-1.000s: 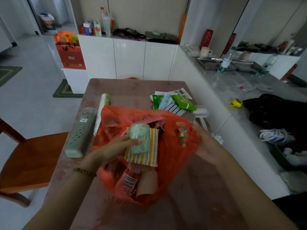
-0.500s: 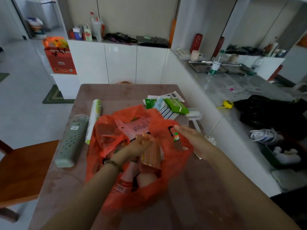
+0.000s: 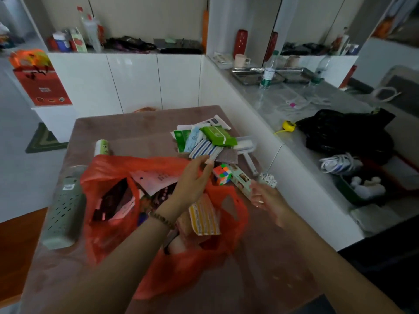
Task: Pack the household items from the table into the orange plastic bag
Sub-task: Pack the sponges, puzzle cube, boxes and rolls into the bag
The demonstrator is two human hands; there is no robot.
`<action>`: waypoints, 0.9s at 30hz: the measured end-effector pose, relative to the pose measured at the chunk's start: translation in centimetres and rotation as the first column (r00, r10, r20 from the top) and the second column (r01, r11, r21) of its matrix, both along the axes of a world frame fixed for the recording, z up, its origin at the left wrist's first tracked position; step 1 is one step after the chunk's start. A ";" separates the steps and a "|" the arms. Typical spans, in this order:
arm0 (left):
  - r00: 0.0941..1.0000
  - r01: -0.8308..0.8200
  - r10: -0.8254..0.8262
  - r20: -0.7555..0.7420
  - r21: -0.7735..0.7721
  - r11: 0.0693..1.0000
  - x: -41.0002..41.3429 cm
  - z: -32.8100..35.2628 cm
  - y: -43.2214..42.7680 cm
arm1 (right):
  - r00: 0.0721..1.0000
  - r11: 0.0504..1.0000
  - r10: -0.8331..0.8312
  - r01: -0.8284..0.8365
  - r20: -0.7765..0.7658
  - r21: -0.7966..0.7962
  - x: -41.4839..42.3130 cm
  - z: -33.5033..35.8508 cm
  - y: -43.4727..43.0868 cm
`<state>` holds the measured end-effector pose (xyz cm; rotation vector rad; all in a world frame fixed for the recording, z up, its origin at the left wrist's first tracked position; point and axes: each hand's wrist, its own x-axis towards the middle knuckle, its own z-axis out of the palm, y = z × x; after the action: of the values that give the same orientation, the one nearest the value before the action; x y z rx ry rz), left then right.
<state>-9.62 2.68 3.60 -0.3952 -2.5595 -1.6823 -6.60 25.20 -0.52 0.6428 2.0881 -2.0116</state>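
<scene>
OK, left hand [image 3: 192, 180] fingers [image 3: 203, 161] were straight, empty, tips at blue-striped packet [image 3: 205, 150], centre frame just above orange plastic bag [image 3: 108, 164] on tabletop [image 3: 136, 132]. Packet looked soft, light; pinch near edge. Right hand [image 3: 266, 197] grip: couldn't tell.

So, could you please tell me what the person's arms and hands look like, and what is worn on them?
Both forearms are bare, with no sleeves in view and no gloves. A beaded bracelet of small brownish round beads circles the wrist of the left hand. The right hand and its wrist show no bracelet or watch. The picture is too blurred to tell about rings.
</scene>
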 end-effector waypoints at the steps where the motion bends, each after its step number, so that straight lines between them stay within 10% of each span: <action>1: 0.999 0.021 -0.021 0.032 0.013 1.000 -0.5 -0.2 1.4 | 0.996 0.997 -0.062 0.065 -0.061 0.048 -0.4 0.1 1.3; 6: 0.981 0.043 -0.054 0.187 0.061 0.997 -3.4 -2.4 7.8 | 0.973 0.948 -0.192 0.217 -0.126 0.231 -3.7 -2.4 7.8; 16: 0.960 -0.061 0.054 0.273 0.017 0.998 -7.2 -8.1 15.3 | 0.997 0.933 0.073 -0.069 0.001 0.354 -10.2 -10.9 12.1; 27: 0.919 -0.116 0.054 0.390 0.139 0.983 -8.0 -8.8 16.6 | 0.982 0.908 -0.122 0.169 -0.144 0.384 -10.8 -9.7 14.0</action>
<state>-17.63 19.31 -5.18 0.0679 -2.6119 -2.0923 -17.43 39.25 -10.18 0.7804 2.6236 -1.7401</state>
